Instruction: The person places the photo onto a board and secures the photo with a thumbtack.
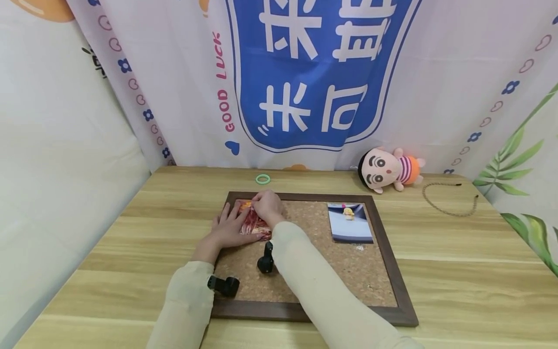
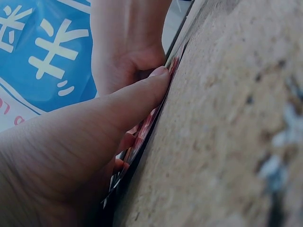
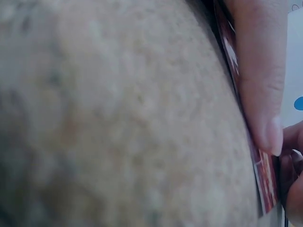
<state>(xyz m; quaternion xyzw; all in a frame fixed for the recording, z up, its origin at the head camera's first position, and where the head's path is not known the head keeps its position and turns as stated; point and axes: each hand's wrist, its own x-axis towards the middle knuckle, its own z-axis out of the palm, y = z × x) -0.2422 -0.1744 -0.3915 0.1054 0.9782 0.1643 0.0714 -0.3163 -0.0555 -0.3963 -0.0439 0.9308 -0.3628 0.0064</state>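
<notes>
A red glossy picture (image 1: 257,226) lies at the upper left of a cork board (image 1: 348,276) with a dark brown frame. My left hand (image 1: 228,229) is spread over its left and lower edges, thumb along the bottom. In the left wrist view that thumb (image 2: 142,94) presses the picture against the cork. At the picture's top, my right hand (image 1: 268,206) has its fingers curled together; I cannot tell what they pinch. A second picture (image 1: 350,228), showing a small yellow figure, is on the board's upper right with a pink pin (image 1: 343,205) at its top.
Behind the board lie a green ring (image 1: 263,179) and a plush doll (image 1: 388,169) on its side. A thin braided headband (image 1: 449,211) rests at the right of the wooden table (image 1: 453,271). A printed curtain (image 1: 187,97) hangs along the back. Black cameras (image 1: 224,286) sit on both sleeves.
</notes>
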